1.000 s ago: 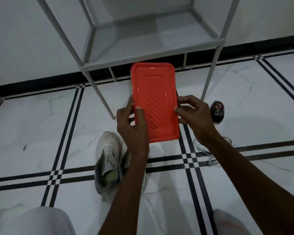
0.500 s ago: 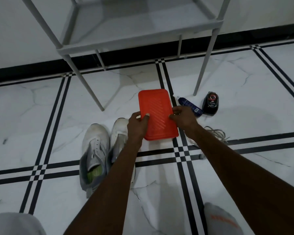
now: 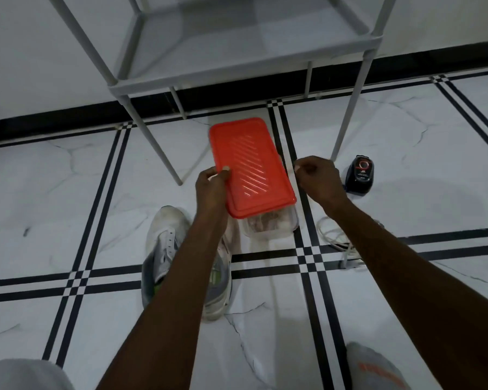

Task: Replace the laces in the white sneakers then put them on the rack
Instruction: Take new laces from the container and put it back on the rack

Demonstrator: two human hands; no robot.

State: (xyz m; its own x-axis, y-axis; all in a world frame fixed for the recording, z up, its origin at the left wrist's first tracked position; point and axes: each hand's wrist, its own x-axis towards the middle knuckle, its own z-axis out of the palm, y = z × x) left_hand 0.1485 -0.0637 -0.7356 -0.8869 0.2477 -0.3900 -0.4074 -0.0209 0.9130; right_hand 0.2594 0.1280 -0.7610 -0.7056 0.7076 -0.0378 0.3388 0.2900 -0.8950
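Note:
Two white sneakers (image 3: pixel 164 249) lie side by side on the floor, partly hidden under my left forearm. A clear box (image 3: pixel 271 225) with a red lid (image 3: pixel 250 164) rests on the tiles just beyond them. My left hand (image 3: pixel 212 184) grips the lid's left edge, thumb on top. My right hand (image 3: pixel 317 175) hovers just right of the box, fingers curled, not touching it. A loose white lace (image 3: pixel 338 237) lies coiled on the floor under my right wrist.
A grey metal shoe rack (image 3: pixel 237 66) stands against the white wall, its legs on either side of the box. A small black device (image 3: pixel 359 175) with a red ring sits to the right. My knee (image 3: pixel 26 374) and socked foot (image 3: pixel 375 367) show at the bottom.
The red-lidded box has come down from in front of me to the floor. My right hand has let go of it and drawn slightly right.

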